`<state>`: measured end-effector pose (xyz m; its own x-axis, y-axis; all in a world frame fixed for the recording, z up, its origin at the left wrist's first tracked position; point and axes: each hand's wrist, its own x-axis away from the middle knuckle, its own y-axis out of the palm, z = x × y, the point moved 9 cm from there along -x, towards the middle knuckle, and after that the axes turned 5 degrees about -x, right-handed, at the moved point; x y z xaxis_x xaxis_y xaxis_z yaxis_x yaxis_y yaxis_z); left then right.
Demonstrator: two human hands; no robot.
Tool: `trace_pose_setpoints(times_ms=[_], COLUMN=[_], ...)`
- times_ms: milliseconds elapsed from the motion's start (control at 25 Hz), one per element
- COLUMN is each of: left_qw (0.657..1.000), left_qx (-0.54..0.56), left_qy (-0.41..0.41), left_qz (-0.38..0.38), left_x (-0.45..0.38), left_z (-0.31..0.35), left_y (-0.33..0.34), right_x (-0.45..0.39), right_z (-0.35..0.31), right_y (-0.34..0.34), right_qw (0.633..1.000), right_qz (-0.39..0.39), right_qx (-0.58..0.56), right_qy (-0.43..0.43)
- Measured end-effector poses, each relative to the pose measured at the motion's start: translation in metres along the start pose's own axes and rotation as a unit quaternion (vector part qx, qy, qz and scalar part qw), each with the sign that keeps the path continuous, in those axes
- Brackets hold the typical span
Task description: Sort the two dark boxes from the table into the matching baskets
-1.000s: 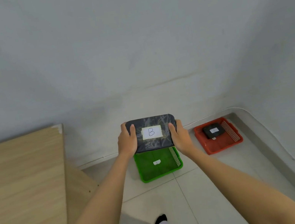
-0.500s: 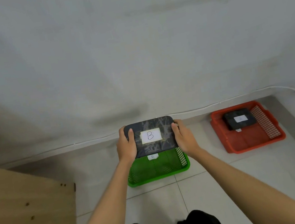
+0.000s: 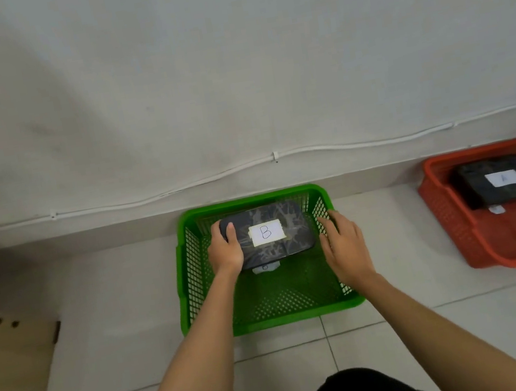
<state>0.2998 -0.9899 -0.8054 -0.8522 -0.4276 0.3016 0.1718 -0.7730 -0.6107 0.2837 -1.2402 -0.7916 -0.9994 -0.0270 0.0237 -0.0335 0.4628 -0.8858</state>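
Observation:
A dark patterned box with a white label "B" lies inside the green basket, toward its back wall. My left hand still grips the box's left end, thumb on top. My right hand is off the box, fingers apart, over the basket's right wall. A small white tag pokes out under the box's front edge. The second dark box, with a white label, rests in the red basket at the right.
Both baskets sit on a pale tiled floor against a grey wall with a white cable running along it. A wooden table's corner is at the lower left. My dark-clothed knees fill the bottom edge.
The box went down from above the green basket into it. My right hand let go and drew back to the right. The view came closer to the floor.

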Motion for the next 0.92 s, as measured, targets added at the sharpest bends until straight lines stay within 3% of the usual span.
trace_pose_setpoints(times_ms=[160, 440, 800, 920], left_qw=[0.999, 0.993, 0.996, 0.998], left_qx=[-0.009, 0.047, -0.016, -0.037], left_qy=[-0.036, -0.108, -0.080, -0.059], left_qz=[-0.011, -0.015, -0.018, -0.012], left_x=[-0.023, -0.041, -0.052, -0.047], left_z=[-0.012, -0.018, -0.015, -0.003], left_y=[0.021, 0.044, 0.043, 0.021], right_x=[0.003, -0.003, -0.001, -0.001], right_z=[0.010, 0.015, 0.016, 0.010], right_y=[0.015, 0.019, 0.019, 0.015], right_qw=[0.999, 0.999, 1.000, 0.999], right_qz=[0.012, 0.015, 0.013, -0.027], right_qx=[0.050, 0.037, 0.018, 0.033], right_qy=[-0.003, 0.009, 0.010, 0.006])
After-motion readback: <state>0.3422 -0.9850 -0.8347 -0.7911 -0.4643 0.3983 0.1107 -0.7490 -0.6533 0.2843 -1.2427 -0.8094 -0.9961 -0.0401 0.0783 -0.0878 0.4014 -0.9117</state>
